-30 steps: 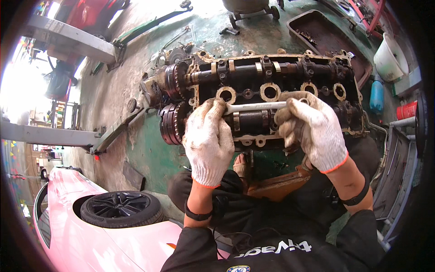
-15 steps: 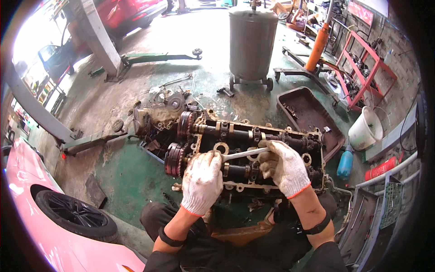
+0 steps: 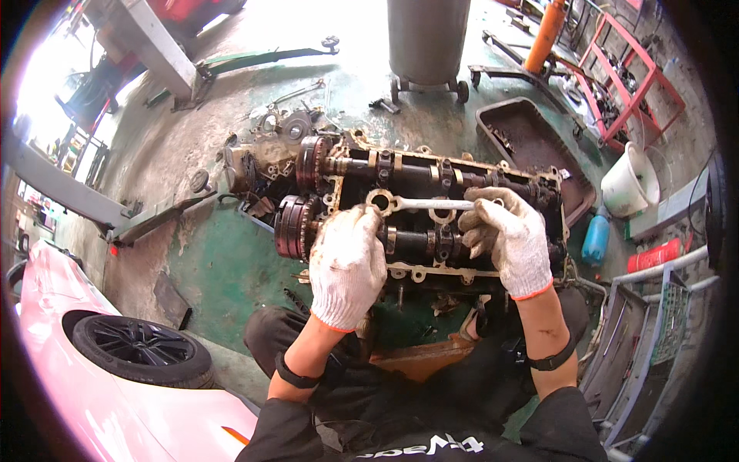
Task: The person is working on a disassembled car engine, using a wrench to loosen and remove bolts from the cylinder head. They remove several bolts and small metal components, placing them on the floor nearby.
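Note:
A silver wrench (image 3: 431,204) lies level across the middle of a greasy engine cylinder head (image 3: 477,271) with two dark camshafts. My right hand (image 3: 508,239), in a dirty white knit glove, is closed round the wrench's right end. Beside the wrench's left end, my gloved left hand (image 3: 348,266) has its fingers curled together over the cylinder head; what they hold, if anything, is hidden. Two round dark camshaft gears, an upper one (image 3: 311,164) and a lower one (image 3: 291,228), stand at the cylinder head's left end, near my left hand.
Greasy engine parts (image 3: 262,165) lie left of the cylinder head. A dark drip tray (image 3: 493,115), a white bucket (image 3: 630,181) and a blue bottle (image 3: 595,240) stand to the right. A pink car (image 3: 154,408) with a black wheel is at lower left. A grey tank (image 3: 428,46) stands beyond.
The view has tilted down, so the scene sits higher. My left hand has shifted down from the wrench's left end, which now shows bare. My right hand keeps hold of the other end.

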`<state>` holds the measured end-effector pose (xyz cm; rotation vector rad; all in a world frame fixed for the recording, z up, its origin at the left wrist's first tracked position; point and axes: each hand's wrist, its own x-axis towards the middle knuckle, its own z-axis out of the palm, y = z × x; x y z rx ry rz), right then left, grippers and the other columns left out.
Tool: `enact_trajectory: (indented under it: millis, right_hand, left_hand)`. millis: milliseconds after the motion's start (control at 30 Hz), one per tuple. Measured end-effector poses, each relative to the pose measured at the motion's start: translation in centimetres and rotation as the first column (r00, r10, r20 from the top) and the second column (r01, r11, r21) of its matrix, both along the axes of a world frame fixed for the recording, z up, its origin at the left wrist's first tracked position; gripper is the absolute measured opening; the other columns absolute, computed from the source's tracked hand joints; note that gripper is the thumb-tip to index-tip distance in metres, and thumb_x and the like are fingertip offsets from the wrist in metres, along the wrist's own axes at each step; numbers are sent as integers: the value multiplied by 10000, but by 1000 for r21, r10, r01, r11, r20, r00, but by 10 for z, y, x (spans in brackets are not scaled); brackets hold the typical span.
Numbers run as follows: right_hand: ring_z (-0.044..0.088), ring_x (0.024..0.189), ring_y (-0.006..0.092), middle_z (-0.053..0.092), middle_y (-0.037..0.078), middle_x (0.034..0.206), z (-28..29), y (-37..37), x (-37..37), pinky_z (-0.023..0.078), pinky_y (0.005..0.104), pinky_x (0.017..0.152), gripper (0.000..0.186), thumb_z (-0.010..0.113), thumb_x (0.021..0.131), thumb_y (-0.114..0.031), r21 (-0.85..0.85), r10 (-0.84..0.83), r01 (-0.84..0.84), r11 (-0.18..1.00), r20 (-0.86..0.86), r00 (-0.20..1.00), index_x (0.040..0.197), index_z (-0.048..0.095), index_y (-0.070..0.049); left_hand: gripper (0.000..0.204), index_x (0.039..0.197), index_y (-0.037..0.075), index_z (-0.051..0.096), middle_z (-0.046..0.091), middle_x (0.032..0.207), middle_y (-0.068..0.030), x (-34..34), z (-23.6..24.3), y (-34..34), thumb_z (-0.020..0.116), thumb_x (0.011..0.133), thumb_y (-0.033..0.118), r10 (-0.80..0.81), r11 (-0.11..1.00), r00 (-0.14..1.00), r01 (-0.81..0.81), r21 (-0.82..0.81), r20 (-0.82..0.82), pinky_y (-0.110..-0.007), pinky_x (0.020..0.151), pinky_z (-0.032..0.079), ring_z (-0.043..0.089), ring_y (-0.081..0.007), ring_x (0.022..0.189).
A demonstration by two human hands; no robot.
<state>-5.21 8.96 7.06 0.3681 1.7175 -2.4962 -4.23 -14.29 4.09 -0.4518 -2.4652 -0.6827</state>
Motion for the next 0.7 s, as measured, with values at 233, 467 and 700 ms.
enact_trajectory:
  millis: [233, 467, 700]
  right_hand:
    - [658, 509, 231, 704, 219, 762, 3, 3, 28, 533, 299, 410, 192, 483, 972, -43, -157, -142, 134, 978, -36, 989, 1066, 626, 42]
    - [631, 484, 251, 683, 235, 733, 0, -27, 53, 523, 315, 425, 218, 473, 901, -20, -132, -58, 82, 988, 179, 982, 1063, 603, 45]
    - [706, 640, 180, 739, 188, 878, 3, -26, 65, 584, 273, 557, 240, 556, 989, -18, -168, 323, -290, 942, 226, 919, 1220, 569, 47]
  left_hand:
    - [339, 1221, -17, 675, 687, 1224, -216, 0, -6, 4, 592, 892, -10, 94, 995, 995, -94, -17, -32, -450, 1037, 489, 641, -372, 1165]
    - [386, 1256, -2, 650, 676, 1221, -199, -1, -9, 3, 636, 873, 47, 80, 997, 997, -80, 22, 0, -478, 1060, 468, 625, -399, 1160]
    - [369, 1219, 3, 670, 687, 1181, -194, -1, -8, 0, 646, 852, 34, 35, 997, 999, -35, -64, 1, -480, 1065, 464, 638, -392, 1125]
